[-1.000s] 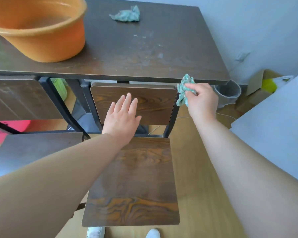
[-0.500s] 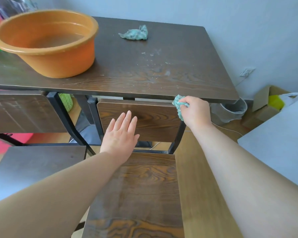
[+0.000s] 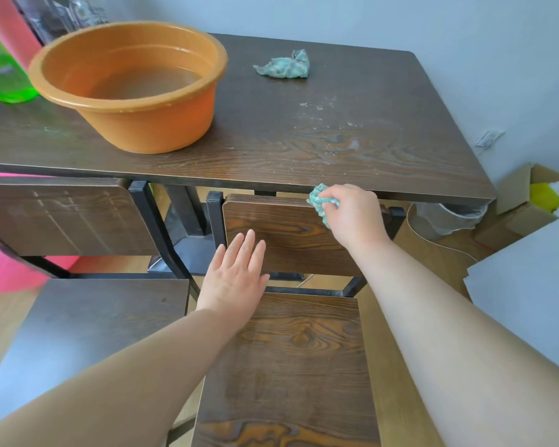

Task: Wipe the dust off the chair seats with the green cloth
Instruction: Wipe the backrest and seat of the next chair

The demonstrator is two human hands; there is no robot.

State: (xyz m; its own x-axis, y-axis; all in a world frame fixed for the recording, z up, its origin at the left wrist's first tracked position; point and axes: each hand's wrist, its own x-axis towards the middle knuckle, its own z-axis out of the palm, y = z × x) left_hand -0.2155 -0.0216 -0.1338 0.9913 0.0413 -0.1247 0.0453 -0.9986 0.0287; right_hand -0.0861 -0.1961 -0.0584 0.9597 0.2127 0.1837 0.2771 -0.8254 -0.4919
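My right hand [image 3: 352,214] grips a crumpled green cloth [image 3: 318,200] against the top edge of the right chair's backrest [image 3: 281,233]. My left hand [image 3: 236,275] is flat, fingers straight, hovering over or touching the lower left of that backrest, just above the back of the wooden seat [image 3: 291,359]. A second, dustier chair stands to the left, with its seat [image 3: 88,324] and its streaked backrest [image 3: 62,217] both in view. Another green cloth [image 3: 283,67] lies bunched on the far side of the table.
The dark wooden table [image 3: 304,146] holds an orange basin [image 3: 136,88] of murky water and a green bottle [image 3: 0,69]. A bin [image 3: 446,217] and a cardboard box [image 3: 530,195] stand on the floor at right. A grey surface [image 3: 536,285] lies at the right edge.
My right hand with the cloth has moved left along the backrest's top edge. The view has tilted up toward the table. My left hand keeps its flat pose.
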